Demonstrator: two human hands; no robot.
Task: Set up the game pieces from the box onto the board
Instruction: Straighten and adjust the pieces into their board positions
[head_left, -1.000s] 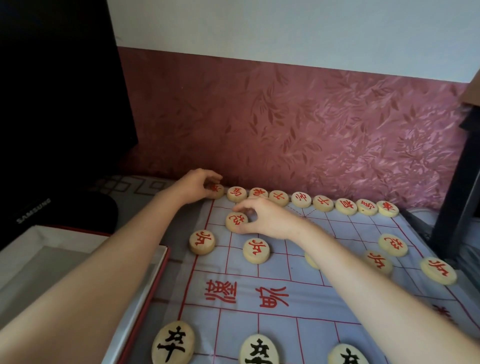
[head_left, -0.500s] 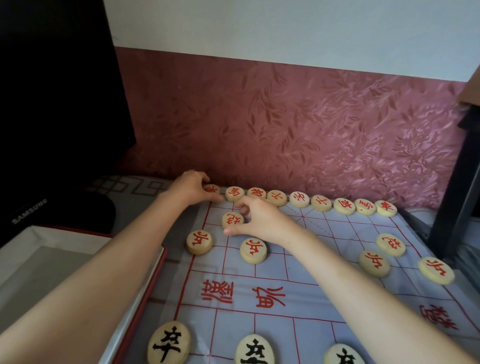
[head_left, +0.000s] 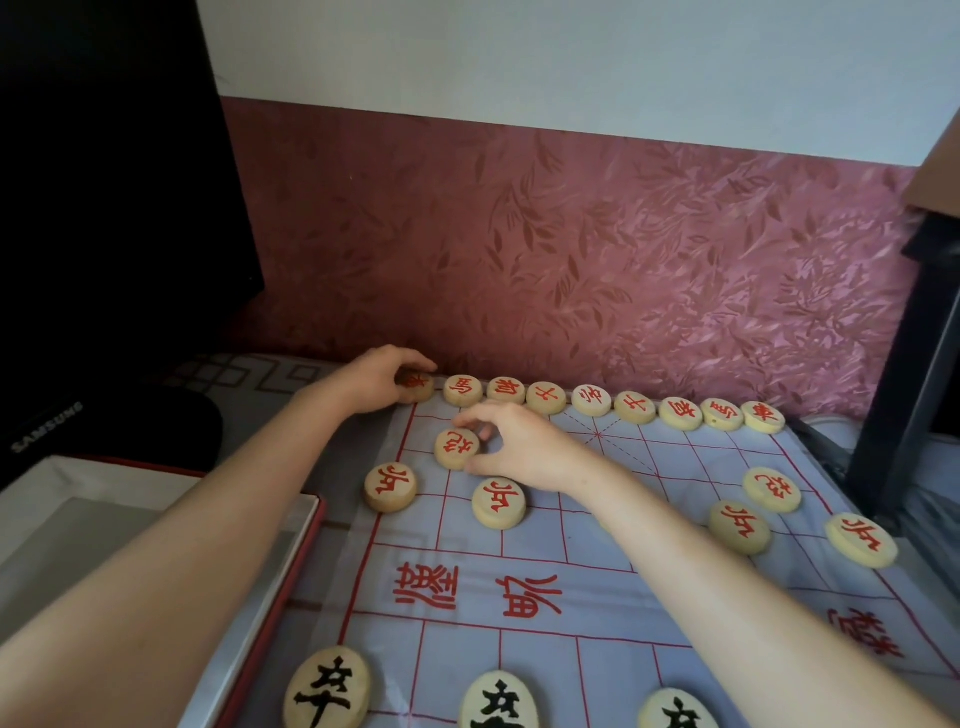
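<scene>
Seemingly, setup is being finished: at eleven o'clock on the pale blue cloth board, a round wooden red-lettered corner piece is being gripped by the left hand, a matching disc pinched by the right hand.

The pale blue board is ruled red; upper pieces are lettered red, lower pieces black; the wall is leaf-patterned pink

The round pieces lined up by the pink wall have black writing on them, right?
Not quite. In the head view, the row of pieces by the pink wall has red writing. The black-marked pieces sit at the near edge of the board.
</scene>
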